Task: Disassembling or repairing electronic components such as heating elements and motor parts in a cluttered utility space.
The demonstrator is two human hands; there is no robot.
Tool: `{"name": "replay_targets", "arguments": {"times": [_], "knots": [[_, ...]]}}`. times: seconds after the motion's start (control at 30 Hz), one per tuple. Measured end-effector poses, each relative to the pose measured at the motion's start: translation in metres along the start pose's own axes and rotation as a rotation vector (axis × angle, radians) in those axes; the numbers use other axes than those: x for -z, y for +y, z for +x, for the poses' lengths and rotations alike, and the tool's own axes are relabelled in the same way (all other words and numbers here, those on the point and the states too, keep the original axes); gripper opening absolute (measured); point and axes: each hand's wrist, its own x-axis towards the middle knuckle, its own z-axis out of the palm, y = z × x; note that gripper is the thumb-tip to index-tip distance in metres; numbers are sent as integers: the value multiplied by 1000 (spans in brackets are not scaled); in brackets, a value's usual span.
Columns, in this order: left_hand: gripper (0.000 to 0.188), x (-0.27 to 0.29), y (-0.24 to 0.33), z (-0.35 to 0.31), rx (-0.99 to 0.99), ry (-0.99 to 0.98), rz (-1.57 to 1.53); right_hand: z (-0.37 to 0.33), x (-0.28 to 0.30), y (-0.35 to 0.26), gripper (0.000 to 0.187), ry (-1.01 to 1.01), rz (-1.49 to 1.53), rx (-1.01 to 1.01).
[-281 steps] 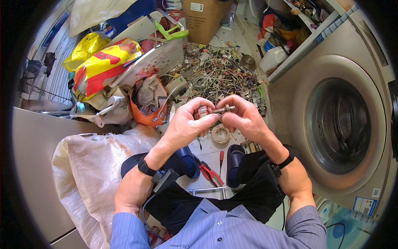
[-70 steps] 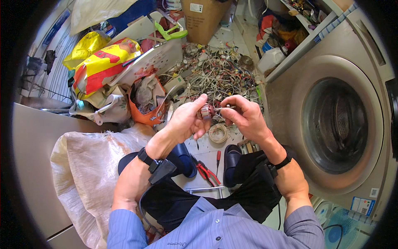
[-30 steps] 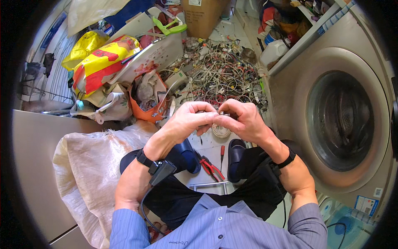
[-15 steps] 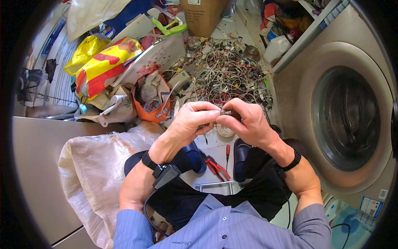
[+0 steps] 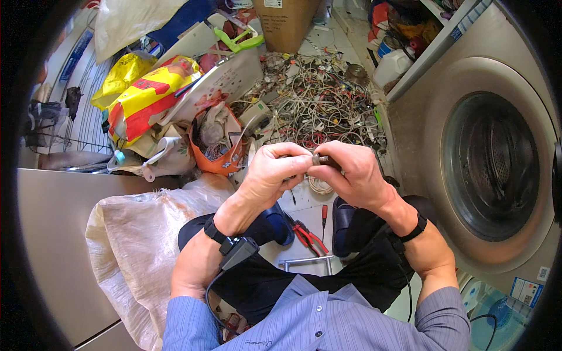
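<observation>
A small dark metal cylindrical piece (image 5: 319,159) is held between my two hands, above the floor and in front of my knees. My left hand (image 5: 272,174) pinches its left end with thumb and forefinger. From the other side, my right hand (image 5: 356,175) is closed round the rest of it, thumb underneath, hiding most of its length. What kind of part it is, I cannot make out. Just below the hands, a coil of white cable (image 5: 319,185) lies partly covered by my right hand.
On the floor between my feet lie red-handled pliers (image 5: 305,237) and a red screwdriver (image 5: 324,215). A heap of tangled cables (image 5: 328,99) spreads ahead. An orange bag (image 5: 218,158) and a whitish sack (image 5: 132,243) sit left; a washing machine (image 5: 424,140) stands right.
The metal piece shows more between my fingertips now. Both hands stay closed in nearly the same place, and the whole view has shifted slightly.
</observation>
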Motion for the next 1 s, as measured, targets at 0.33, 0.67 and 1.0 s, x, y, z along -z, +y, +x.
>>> {"name": "replay_targets", "arguments": {"times": [0.33,0.67,1.0], "knots": [[10,6,-9,2,-31,12,51,0,6,-5,24,-154,60,-198],[10,3,-7,2,-41,51,77,0,12,-4,29,-189,94,-315],[13,5,-5,3,-64,26,62,-1,14,-4,24,-208,163,-272]]}}
